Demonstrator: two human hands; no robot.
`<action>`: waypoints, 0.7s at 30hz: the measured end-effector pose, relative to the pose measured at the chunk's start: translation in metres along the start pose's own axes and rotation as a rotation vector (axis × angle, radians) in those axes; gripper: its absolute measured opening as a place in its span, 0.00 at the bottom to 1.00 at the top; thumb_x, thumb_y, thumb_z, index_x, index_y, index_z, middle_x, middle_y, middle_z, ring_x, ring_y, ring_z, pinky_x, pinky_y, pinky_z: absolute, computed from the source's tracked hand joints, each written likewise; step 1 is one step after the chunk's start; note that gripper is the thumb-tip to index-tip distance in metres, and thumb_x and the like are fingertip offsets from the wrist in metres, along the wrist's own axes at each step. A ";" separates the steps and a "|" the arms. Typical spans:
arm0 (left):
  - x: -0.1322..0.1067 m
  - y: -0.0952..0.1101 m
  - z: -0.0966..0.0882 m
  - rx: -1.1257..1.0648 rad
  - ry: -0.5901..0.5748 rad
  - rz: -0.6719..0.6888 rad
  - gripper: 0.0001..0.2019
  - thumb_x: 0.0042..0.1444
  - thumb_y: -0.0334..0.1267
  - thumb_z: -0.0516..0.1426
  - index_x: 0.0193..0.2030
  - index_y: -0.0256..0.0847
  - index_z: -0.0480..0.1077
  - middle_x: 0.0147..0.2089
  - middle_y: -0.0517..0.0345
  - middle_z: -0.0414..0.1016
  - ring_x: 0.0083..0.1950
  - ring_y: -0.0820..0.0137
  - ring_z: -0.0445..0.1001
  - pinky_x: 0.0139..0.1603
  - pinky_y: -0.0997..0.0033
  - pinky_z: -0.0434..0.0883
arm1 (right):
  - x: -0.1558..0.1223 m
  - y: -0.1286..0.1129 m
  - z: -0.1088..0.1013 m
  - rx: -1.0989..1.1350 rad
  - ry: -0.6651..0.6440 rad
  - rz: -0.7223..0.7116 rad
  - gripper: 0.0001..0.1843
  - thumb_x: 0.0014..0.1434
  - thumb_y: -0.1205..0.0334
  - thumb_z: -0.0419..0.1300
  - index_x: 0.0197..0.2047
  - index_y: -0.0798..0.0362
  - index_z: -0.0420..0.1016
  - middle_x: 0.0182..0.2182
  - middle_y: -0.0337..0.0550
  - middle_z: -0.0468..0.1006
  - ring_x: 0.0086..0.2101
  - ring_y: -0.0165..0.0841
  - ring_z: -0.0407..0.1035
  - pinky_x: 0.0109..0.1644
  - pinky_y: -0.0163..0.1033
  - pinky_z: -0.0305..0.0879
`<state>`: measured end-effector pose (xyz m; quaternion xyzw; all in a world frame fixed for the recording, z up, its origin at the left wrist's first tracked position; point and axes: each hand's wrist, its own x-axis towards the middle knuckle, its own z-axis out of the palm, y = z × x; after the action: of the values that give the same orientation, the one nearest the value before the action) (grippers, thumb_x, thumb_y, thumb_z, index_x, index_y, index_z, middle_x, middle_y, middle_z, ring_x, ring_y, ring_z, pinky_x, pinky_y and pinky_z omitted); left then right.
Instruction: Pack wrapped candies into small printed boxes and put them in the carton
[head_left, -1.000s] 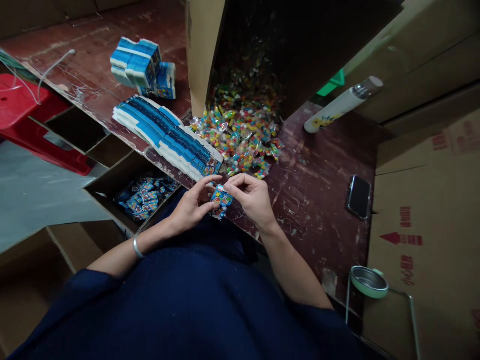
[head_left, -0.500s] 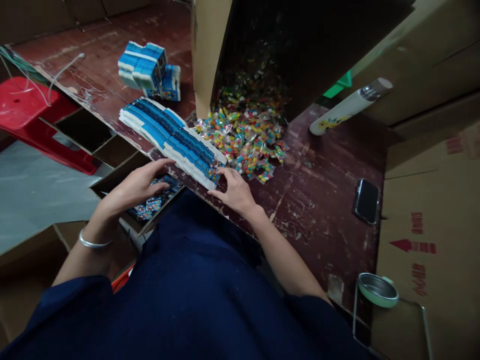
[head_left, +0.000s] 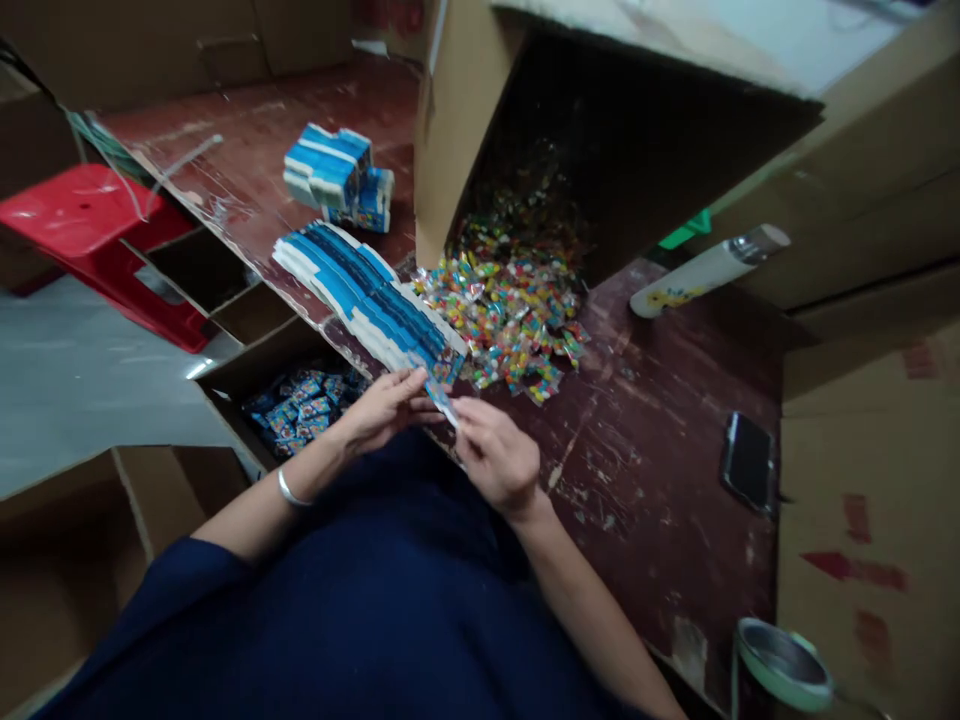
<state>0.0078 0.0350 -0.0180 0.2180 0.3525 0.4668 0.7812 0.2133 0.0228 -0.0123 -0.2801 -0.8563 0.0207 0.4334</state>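
Between my two hands, just off the table's front edge, is one small blue and white packet. My left hand pinches its left end between thumb and fingers. The fingers of my right hand are closed on its other end. Right behind the hands lies a long fanned row of flat blue and white packets. Beside that row, small clear bags of colourful candies spill from a cardboard box lying on its side. Below my left hand, a carton holds many blue filled packets.
Banded bundles of blue packets stand at the back left of the table. To the right are a white flask, a phone and a green-rimmed cup. A red stool is at the left.
My right hand has picked a packet from the near end of the row and drawn it toward me. My left hand has moved right and taken hold of it too. The camera view has shifted.
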 end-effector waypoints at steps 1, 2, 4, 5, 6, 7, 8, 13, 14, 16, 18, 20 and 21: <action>0.002 -0.001 0.002 -0.050 -0.011 -0.011 0.28 0.48 0.56 0.73 0.43 0.36 0.71 0.50 0.40 0.84 0.48 0.56 0.85 0.49 0.59 0.80 | 0.000 -0.005 -0.002 0.009 -0.030 -0.025 0.19 0.61 0.77 0.65 0.52 0.49 0.77 0.48 0.50 0.87 0.51 0.41 0.82 0.55 0.43 0.81; 0.002 0.000 0.004 -0.076 -0.028 -0.011 0.28 0.48 0.54 0.74 0.44 0.36 0.72 0.51 0.40 0.84 0.48 0.56 0.85 0.49 0.59 0.79 | 0.000 -0.009 -0.003 0.036 -0.055 -0.036 0.20 0.61 0.77 0.65 0.53 0.49 0.77 0.48 0.50 0.86 0.52 0.42 0.82 0.55 0.44 0.81; 0.000 0.004 0.005 -0.063 -0.086 -0.002 0.28 0.48 0.50 0.75 0.48 0.36 0.73 0.53 0.39 0.83 0.49 0.56 0.85 0.49 0.62 0.79 | 0.003 -0.011 -0.007 0.140 -0.128 0.058 0.22 0.64 0.70 0.65 0.60 0.48 0.75 0.50 0.49 0.85 0.51 0.42 0.82 0.55 0.45 0.81; -0.003 0.005 0.006 -0.036 -0.127 0.002 0.28 0.48 0.49 0.75 0.50 0.36 0.75 0.54 0.39 0.83 0.49 0.57 0.85 0.49 0.63 0.78 | 0.005 -0.010 -0.010 0.177 -0.153 0.159 0.25 0.66 0.65 0.65 0.64 0.48 0.71 0.51 0.50 0.84 0.50 0.42 0.82 0.53 0.45 0.82; -0.006 0.006 0.006 -0.001 -0.171 0.002 0.28 0.48 0.48 0.75 0.52 0.36 0.76 0.55 0.40 0.83 0.49 0.59 0.84 0.49 0.65 0.77 | 0.008 -0.009 -0.012 0.208 -0.188 0.261 0.28 0.67 0.60 0.65 0.68 0.48 0.68 0.51 0.51 0.84 0.47 0.41 0.82 0.51 0.44 0.82; -0.009 0.007 0.006 0.035 -0.210 -0.003 0.29 0.47 0.48 0.75 0.53 0.36 0.77 0.55 0.41 0.83 0.49 0.60 0.84 0.49 0.67 0.77 | 0.011 -0.007 -0.015 0.226 -0.227 0.361 0.30 0.67 0.57 0.65 0.70 0.48 0.66 0.48 0.50 0.84 0.43 0.40 0.82 0.46 0.42 0.82; -0.011 0.007 0.005 0.065 -0.241 -0.015 0.29 0.47 0.48 0.75 0.53 0.36 0.78 0.53 0.41 0.83 0.49 0.61 0.84 0.50 0.69 0.76 | 0.014 -0.006 -0.018 0.239 -0.273 0.446 0.30 0.67 0.54 0.65 0.70 0.49 0.66 0.43 0.47 0.84 0.37 0.37 0.81 0.41 0.40 0.81; -0.018 0.006 0.003 0.148 -0.286 -0.025 0.29 0.48 0.53 0.74 0.52 0.35 0.81 0.51 0.43 0.84 0.48 0.61 0.83 0.54 0.67 0.75 | 0.018 -0.005 -0.025 0.377 -0.493 0.575 0.09 0.65 0.55 0.66 0.46 0.49 0.79 0.25 0.35 0.76 0.23 0.30 0.70 0.30 0.34 0.71; -0.018 0.007 0.003 0.167 -0.306 -0.016 0.29 0.49 0.53 0.74 0.53 0.35 0.81 0.51 0.43 0.84 0.49 0.61 0.83 0.55 0.66 0.74 | 0.017 -0.006 -0.025 0.382 -0.460 0.589 0.11 0.65 0.55 0.66 0.49 0.49 0.78 0.26 0.34 0.77 0.24 0.30 0.71 0.31 0.34 0.71; -0.018 0.009 0.004 0.203 -0.353 -0.006 0.29 0.50 0.52 0.73 0.54 0.35 0.81 0.52 0.43 0.84 0.51 0.59 0.82 0.58 0.65 0.73 | 0.016 -0.007 -0.026 0.361 -0.382 0.621 0.22 0.66 0.55 0.64 0.61 0.49 0.72 0.28 0.34 0.77 0.25 0.30 0.71 0.33 0.35 0.72; -0.019 0.010 0.007 0.221 -0.378 -0.004 0.29 0.51 0.52 0.73 0.54 0.35 0.81 0.52 0.44 0.84 0.52 0.60 0.81 0.60 0.65 0.72 | 0.016 -0.007 -0.026 0.351 -0.388 0.624 0.29 0.67 0.56 0.63 0.68 0.49 0.65 0.27 0.32 0.77 0.24 0.30 0.71 0.34 0.35 0.72; -0.020 0.009 0.009 0.222 -0.371 0.003 0.29 0.51 0.53 0.72 0.54 0.36 0.81 0.52 0.45 0.83 0.52 0.60 0.81 0.59 0.65 0.71 | 0.019 -0.007 -0.028 0.368 -0.416 0.624 0.28 0.66 0.57 0.63 0.67 0.49 0.66 0.25 0.31 0.77 0.24 0.30 0.71 0.34 0.35 0.72; -0.020 0.008 0.011 0.227 -0.367 0.010 0.29 0.51 0.54 0.72 0.54 0.36 0.81 0.52 0.45 0.83 0.52 0.60 0.80 0.59 0.65 0.71 | 0.021 -0.007 -0.029 0.386 -0.412 0.641 0.25 0.65 0.57 0.64 0.64 0.50 0.67 0.24 0.31 0.77 0.23 0.30 0.71 0.34 0.35 0.71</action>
<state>0.0046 0.0208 0.0015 0.3878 0.2538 0.3804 0.8003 0.2223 0.0214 0.0229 -0.4357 -0.7750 0.3701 0.2693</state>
